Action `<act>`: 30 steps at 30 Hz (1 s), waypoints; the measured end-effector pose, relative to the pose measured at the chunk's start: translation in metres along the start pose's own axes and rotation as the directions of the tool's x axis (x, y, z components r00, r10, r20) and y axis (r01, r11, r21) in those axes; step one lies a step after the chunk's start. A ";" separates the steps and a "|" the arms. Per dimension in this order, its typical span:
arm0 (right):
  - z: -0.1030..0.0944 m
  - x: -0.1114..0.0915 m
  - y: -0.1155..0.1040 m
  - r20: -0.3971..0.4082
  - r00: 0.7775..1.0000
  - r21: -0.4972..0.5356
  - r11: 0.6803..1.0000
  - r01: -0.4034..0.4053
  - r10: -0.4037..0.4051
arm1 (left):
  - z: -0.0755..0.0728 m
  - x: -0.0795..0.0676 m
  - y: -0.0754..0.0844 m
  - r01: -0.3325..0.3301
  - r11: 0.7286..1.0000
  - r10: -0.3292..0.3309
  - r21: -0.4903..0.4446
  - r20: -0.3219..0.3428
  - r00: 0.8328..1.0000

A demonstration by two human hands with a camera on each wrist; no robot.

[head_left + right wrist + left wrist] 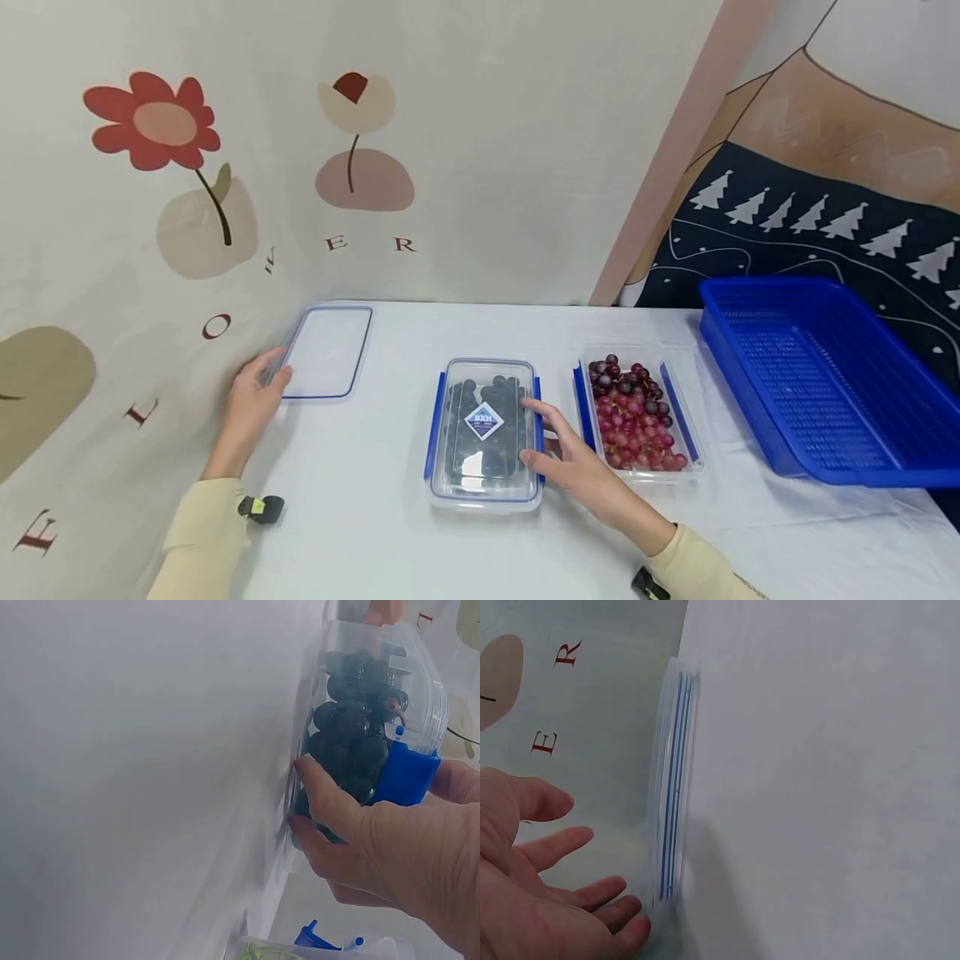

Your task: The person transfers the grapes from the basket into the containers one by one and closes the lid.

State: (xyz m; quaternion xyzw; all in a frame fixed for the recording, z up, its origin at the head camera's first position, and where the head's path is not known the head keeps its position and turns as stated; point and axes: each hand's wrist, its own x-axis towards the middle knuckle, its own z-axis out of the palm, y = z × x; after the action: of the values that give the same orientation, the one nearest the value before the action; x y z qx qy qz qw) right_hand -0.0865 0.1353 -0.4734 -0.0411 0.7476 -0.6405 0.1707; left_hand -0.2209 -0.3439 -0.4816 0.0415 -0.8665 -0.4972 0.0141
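Observation:
At the far left of the table, a clear rectangular lid [326,396] with a blue seal line lies flat. Its edge [676,787] shows layered blue lines in the left wrist view. Beside it, my left hand [257,392] has its fingers spread and loosely bent, nothing between them. A lidded clear box [450,492] of dark grapes [349,735] stands mid-table, with blue side latches and a diamond-shaped label. My right hand [573,462] holds its right side, some fingers against the wall by the blue latch [409,776] and another at the lid's edge.
To the right stands an uncovered clear box [693,475] with dark and red grapes [637,417], blue flaps at its sides. A blue plastic basket [787,317] sits at the far right. Behind the table hangs a printed wall cloth [495,150].

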 end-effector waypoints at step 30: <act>0.000 0.000 0.001 -0.003 1.000 -0.049 0.999 -0.004 0.004 | -0.008 0.021 -0.019 0.097 0.993 -0.087 0.072 -0.128 0.988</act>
State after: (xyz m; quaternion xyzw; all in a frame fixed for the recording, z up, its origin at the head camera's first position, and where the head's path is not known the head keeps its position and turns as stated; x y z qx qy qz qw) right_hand -0.0869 0.1352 -0.4740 -0.0429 0.7635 -0.6215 0.1701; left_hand -0.2401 -0.3617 -0.4945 0.1129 -0.8798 -0.4596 0.0438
